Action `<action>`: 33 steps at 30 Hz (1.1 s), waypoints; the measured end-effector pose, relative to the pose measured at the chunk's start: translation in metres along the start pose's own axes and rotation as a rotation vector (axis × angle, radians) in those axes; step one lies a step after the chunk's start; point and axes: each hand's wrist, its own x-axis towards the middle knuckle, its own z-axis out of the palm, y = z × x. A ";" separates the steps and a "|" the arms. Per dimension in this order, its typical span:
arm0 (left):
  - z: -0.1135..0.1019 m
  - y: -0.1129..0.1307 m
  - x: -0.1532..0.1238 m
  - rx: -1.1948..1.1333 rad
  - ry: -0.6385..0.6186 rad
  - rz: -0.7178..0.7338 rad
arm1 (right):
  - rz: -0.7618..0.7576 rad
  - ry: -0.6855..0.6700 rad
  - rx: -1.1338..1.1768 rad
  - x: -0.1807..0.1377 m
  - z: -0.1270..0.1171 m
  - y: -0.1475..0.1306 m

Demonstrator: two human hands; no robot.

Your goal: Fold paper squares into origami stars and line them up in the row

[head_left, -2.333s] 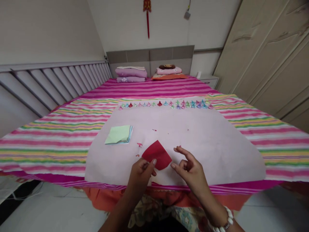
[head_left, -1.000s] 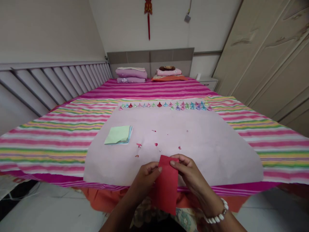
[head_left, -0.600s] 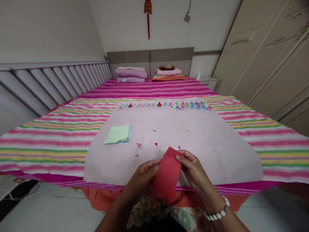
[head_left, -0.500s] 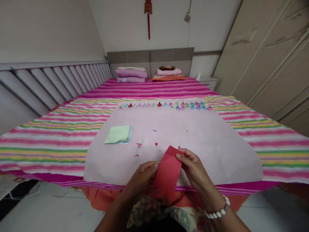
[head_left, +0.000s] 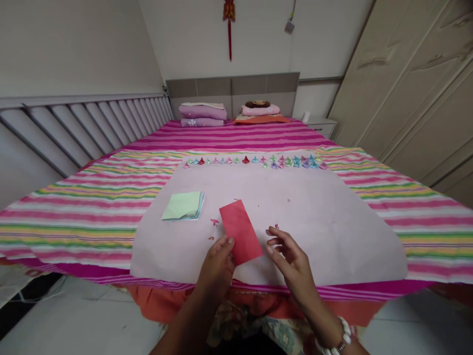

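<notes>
Left hand pinches red paper; right hand apparently just clear.

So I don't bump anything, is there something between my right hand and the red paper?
Nothing visible: only the pale sheet shows in the gap between your right hand and the red paper, held in your left hand. A small red scrap lies just past your right hand, outside that gap.

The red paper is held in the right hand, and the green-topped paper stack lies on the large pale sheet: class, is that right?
No, not the right hand: the head view shows the red paper in the left hand. The green-topped paper stack does lie on the large pale sheet.
</notes>
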 end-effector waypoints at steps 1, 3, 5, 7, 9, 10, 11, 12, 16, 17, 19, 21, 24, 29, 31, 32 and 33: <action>0.001 0.000 -0.001 -0.003 -0.014 0.008 | 0.031 -0.015 0.035 -0.001 0.002 0.000; 0.004 0.000 -0.004 0.010 -0.045 0.011 | 0.126 -0.056 0.137 -0.003 0.007 0.000; 0.006 0.001 -0.007 0.031 -0.057 -0.005 | 0.219 -0.116 0.241 -0.002 0.012 -0.001; 0.008 0.000 -0.010 0.046 -0.062 -0.023 | 0.284 -0.176 0.318 -0.002 0.015 -0.001; 0.008 -0.001 -0.011 0.040 -0.084 -0.023 | 0.304 -0.198 0.354 -0.001 0.016 0.000; 0.007 -0.002 -0.010 0.034 -0.101 -0.020 | 0.300 -0.193 0.353 -0.001 0.017 0.000; 0.006 -0.003 -0.010 0.028 -0.121 -0.014 | 0.289 -0.180 0.343 -0.001 0.016 0.000; 0.005 -0.003 -0.009 0.025 -0.140 -0.007 | 0.276 -0.164 0.328 -0.001 0.016 0.000; 0.000 -0.002 -0.005 0.033 -0.143 -0.021 | 0.238 -0.160 0.293 0.001 0.011 -0.002; -0.001 -0.001 -0.005 0.038 -0.124 -0.031 | 0.237 -0.165 0.289 0.001 0.010 -0.003; -0.003 0.001 -0.004 0.057 -0.087 -0.045 | 0.238 -0.166 0.281 0.002 0.007 -0.004; -0.005 0.003 -0.004 0.095 -0.070 -0.049 | 0.239 -0.150 0.263 0.003 0.004 -0.004; -0.008 0.005 -0.003 0.169 -0.026 -0.057 | 0.239 -0.121 0.222 0.004 0.002 -0.003; -0.012 0.006 -0.003 0.213 0.015 -0.074 | 0.233 -0.104 0.212 0.004 0.000 0.000; -0.012 0.006 -0.003 0.226 0.011 -0.082 | 0.218 -0.111 0.212 0.003 -0.001 0.001; -0.012 0.005 -0.004 0.237 0.008 -0.089 | 0.211 -0.115 0.210 0.003 -0.002 0.001; -0.012 0.005 -0.004 0.251 0.003 -0.097 | 0.205 -0.118 0.207 0.003 -0.002 0.001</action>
